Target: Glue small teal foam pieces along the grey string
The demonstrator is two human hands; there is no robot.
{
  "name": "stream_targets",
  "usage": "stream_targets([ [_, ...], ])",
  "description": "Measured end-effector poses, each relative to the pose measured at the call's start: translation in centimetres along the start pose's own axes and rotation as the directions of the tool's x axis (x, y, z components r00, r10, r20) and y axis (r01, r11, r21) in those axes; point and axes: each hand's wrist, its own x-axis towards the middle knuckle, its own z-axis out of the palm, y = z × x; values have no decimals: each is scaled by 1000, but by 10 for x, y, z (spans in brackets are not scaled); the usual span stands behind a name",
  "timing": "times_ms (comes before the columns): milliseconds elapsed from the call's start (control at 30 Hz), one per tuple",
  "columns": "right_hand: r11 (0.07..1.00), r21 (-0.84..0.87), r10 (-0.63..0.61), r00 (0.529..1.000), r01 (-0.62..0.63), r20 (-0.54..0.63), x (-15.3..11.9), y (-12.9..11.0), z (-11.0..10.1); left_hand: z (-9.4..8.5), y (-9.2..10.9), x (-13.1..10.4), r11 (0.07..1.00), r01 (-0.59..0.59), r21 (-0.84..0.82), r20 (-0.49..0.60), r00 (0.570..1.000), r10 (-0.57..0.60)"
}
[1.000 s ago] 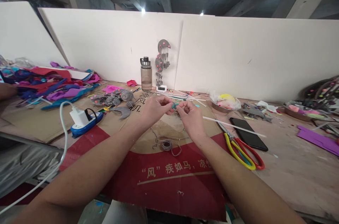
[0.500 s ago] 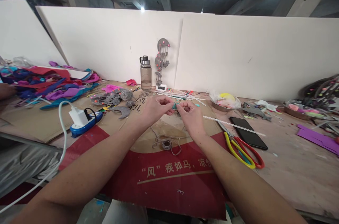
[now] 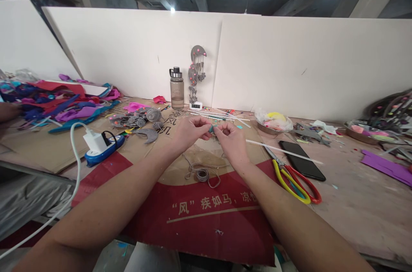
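Both hands meet above the middle of the cardboard. My left hand point(image 3: 192, 134) pinches a small teal piece point(image 3: 212, 129) between thumb and fingertips. From the other side, my right hand point(image 3: 230, 138) closes on the same piece with thumb and finger; the piece is mostly hidden by the fingertips. Below the hands, a coil of grey cord point(image 3: 202, 175) with loose loops lies on the cardboard sheet point(image 3: 206, 229). Behind them are several thin white sticks point(image 3: 225, 114). Scissors with yellow and red handles point(image 3: 291, 179) lie right of my right forearm.
A black phone point(image 3: 302, 160) lies beside the scissors, a white stick across it. Left are a blue power strip point(image 3: 104, 151) with a white cable, grey felt pieces point(image 3: 146, 134) and coloured cloth point(image 3: 77, 111). A bottle point(image 3: 177, 92) stands behind. Another person's hand point(image 3: 9, 111) shows at the left edge.
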Motion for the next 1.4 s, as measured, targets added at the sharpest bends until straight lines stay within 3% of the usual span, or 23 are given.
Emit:
stream_targets([
  [433,1000,-2,-11,1000,11,8,0,0,1,0,1,-1,999,32,7,22,999,-32],
  [600,998,-50,-48,998,46,-49,0,1,0,0,1,-1,998,61,-15,28,998,-61],
  [700,997,-43,-69,998,69,-2,1,1,0,-1,3,-2,994,104,-30,42,994,-103],
  [967,996,75,33,994,-41,107,0,-2,-4,-9,3,2,953,226,-202,104,972,-209],
  [1100,985,158,49,993,-66,109,2,5,-4,-15,-1,6,951,211,-228,39,977,-207],
  [1233,977,194,69,991,-90,112,3,8,-5,-21,-7,10,978,188,-86,-50,980,-193],
  [1400,989,133,58,993,-72,105,1,2,-11,-24,-12,15,959,38,282,-56,998,-23],
])
